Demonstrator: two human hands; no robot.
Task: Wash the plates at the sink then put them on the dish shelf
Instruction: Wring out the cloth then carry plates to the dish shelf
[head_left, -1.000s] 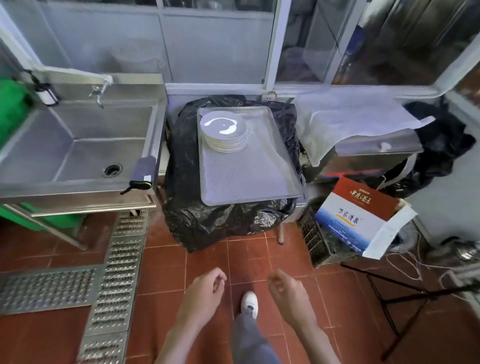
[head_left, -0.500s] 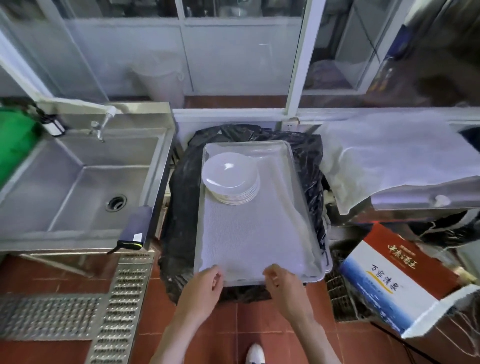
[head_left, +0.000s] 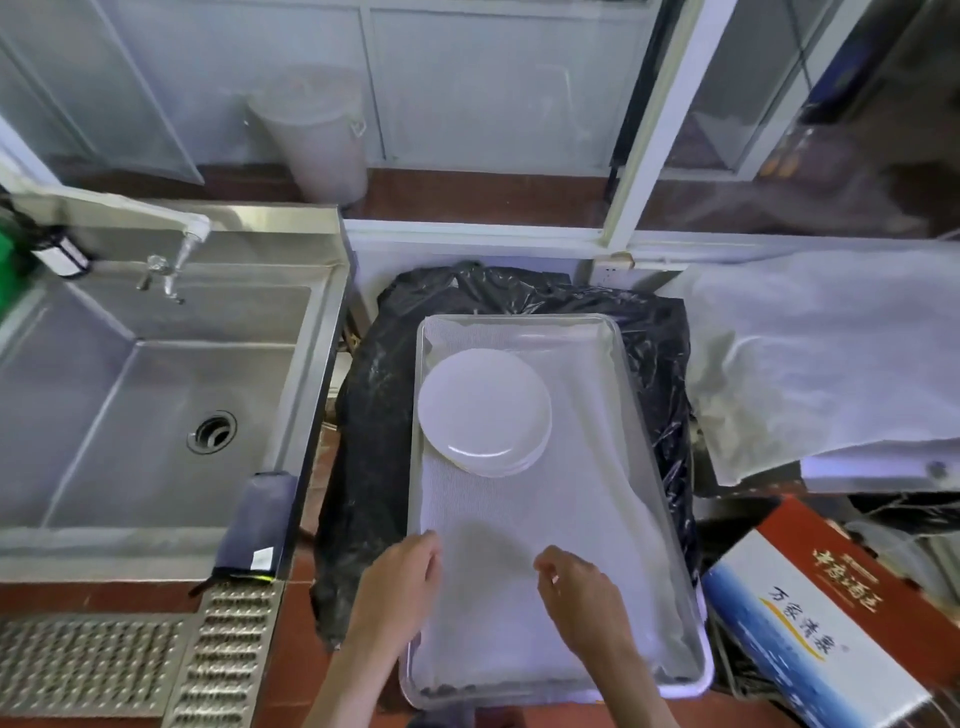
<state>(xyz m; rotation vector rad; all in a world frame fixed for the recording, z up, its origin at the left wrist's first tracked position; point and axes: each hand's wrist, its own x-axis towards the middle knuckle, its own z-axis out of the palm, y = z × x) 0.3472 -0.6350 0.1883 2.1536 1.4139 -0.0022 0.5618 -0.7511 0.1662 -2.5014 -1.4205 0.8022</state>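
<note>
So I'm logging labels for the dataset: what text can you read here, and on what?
"万家清泉", blue characters, my best reading: white side of the box.
Gold characters on the box's red top: too blurred to read.
Tag on the cloth at the sink edge: too small.
Bottle label: unreadable.

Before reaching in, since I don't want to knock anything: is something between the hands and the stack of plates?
Nothing visible: only bare tray liner lies between both hands and the plates.
</note>
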